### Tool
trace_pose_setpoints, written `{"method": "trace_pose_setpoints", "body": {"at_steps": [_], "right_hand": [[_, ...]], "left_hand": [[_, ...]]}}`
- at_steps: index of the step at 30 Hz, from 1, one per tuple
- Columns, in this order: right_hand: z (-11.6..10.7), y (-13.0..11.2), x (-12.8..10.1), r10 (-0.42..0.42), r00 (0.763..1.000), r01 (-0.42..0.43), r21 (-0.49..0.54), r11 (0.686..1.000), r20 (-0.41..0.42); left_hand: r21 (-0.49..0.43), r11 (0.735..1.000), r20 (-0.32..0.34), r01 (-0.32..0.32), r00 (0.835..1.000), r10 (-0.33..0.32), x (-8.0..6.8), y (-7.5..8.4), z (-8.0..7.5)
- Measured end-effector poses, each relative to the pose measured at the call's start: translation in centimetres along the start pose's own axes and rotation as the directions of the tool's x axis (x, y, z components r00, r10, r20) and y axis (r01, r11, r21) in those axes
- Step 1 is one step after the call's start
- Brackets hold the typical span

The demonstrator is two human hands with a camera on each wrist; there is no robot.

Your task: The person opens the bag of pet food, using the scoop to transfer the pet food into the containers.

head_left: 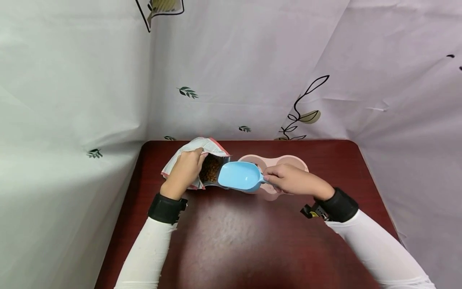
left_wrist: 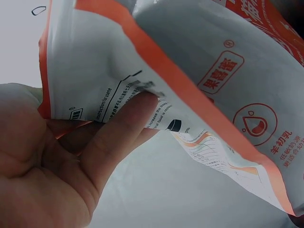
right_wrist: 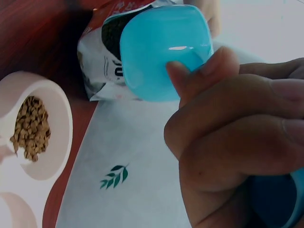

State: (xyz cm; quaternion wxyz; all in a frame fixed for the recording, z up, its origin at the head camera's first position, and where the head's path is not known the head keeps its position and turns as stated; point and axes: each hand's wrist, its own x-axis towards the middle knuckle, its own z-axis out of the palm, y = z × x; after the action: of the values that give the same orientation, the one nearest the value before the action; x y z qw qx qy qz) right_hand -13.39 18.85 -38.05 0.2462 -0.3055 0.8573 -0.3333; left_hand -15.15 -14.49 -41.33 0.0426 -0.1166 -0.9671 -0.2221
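Two hands at the open kibble bag [head_left: 202, 160].
Our left hand [head_left: 185, 168] grips the bag's edge on the table [head_left: 252, 241]; our right hand [head_left: 288, 179] pinches the blue scoop [head_left: 240, 176], held at the bag's mouth.

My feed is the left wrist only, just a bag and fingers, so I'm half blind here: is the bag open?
Observer: Yes. The head view shows the bag open with brown kibble inside, and the left hand gripping it.
Operator: What is the right hand doing?
Observer: The right hand holds a blue scoop at the bag's mouth; the scoop looks empty.
Operator: Any dish nearby?
Observer: A pink double bowl sits behind that hand; the right wrist view shows kibble in one well.
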Motion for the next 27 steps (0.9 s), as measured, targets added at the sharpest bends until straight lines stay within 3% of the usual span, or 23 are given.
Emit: {"method": "trace_pose_setpoints", "body": {"at_steps": [22,27], "right_hand": [[1.8,-2.7,3.1,0.081,0.997,-0.081,-0.100,0.992,-0.005],[2.4,-3.1,4.5,0.057,0.998,-0.056,-0.098,0.994,0.001]], "left_hand": [[0.005,1.000,-0.006,-0.012,1.000,0.013,-0.4,0.2,0.0],[0.008,1.000,-0.006,-0.010,1.000,0.010,-0.4,0.2,0.0]]}}
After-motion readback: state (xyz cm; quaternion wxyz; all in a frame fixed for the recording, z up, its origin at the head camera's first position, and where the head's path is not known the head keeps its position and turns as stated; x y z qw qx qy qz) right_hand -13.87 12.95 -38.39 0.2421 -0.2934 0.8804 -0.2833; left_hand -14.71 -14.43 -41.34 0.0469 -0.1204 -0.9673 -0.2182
